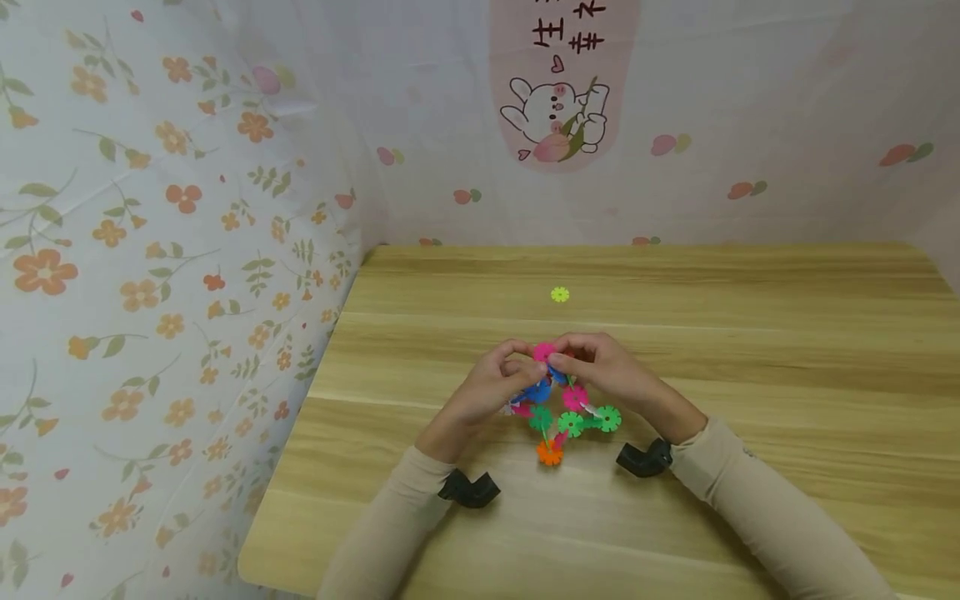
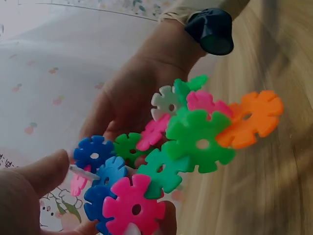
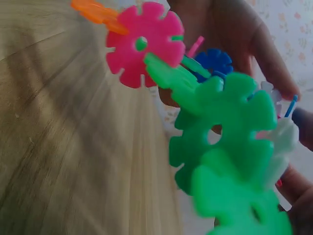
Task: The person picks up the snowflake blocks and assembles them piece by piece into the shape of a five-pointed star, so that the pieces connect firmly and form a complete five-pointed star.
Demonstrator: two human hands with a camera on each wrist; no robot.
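A chain of interlocking plastic snowflake discs [image 1: 571,424] in pink, blue, green, white and orange hangs between the two hands over the table. My left hand [image 1: 483,387] grips its blue and pink upper end with thumb and fingers. From the other side my right hand [image 1: 618,375] pinches the same end, close to the left fingertips. In the left wrist view a pink disc [image 2: 136,208] is nearest the camera, with an orange disc [image 2: 254,120] at the far end. Green discs [image 3: 222,132] fill the right wrist view and partly hide the fingers.
A single yellow-green disc [image 1: 560,294] lies on the wooden table [image 1: 787,350] beyond the hands. Black curved pieces [image 1: 470,489] sit at both wrists. A flowered curtain [image 1: 172,250] hangs along the left side, and a printed cloth [image 1: 435,108] behind the table.
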